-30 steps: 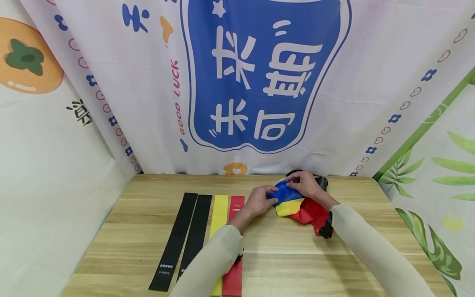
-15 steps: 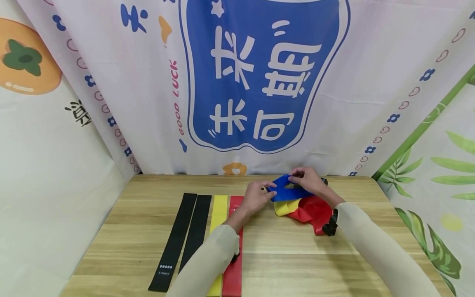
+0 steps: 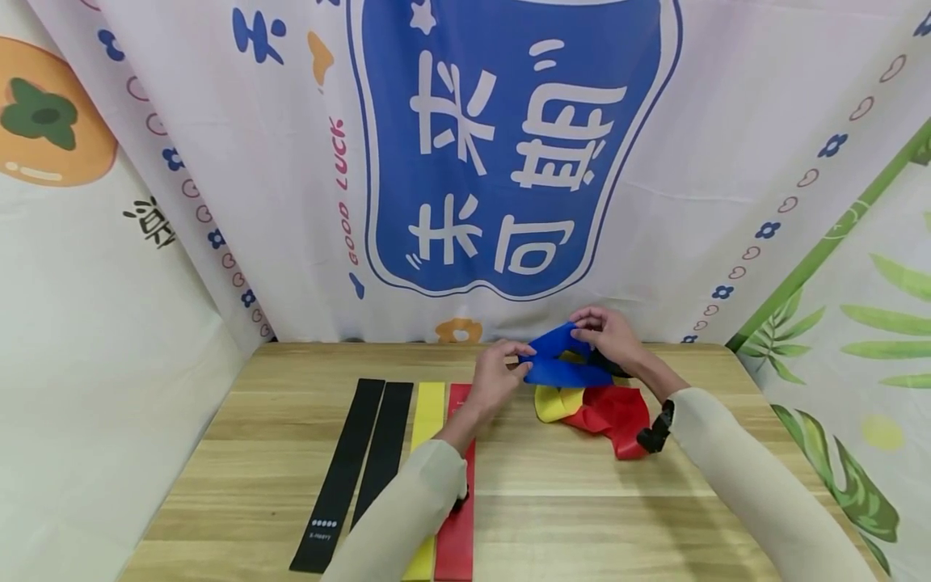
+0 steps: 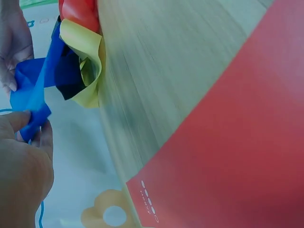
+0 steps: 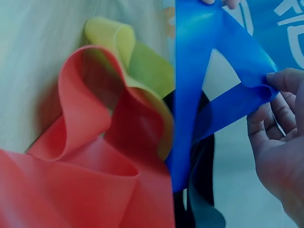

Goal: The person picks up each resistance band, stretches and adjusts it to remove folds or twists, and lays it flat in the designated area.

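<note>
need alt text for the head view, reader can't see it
Left hand and right hand pinch a blue band near the back edge of a wooden table. Just in front lie a crumpled red band and crumpled yellow band; at left, two black strips, a yellow strip and a red strip lie flat side by side.

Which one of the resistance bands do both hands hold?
The blue resistance band, the only blue one: left hand and right hand pinch it.

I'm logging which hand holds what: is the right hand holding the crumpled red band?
No, the right hand pinches the blue band, while the crumpled red band lies on the table.
</note>
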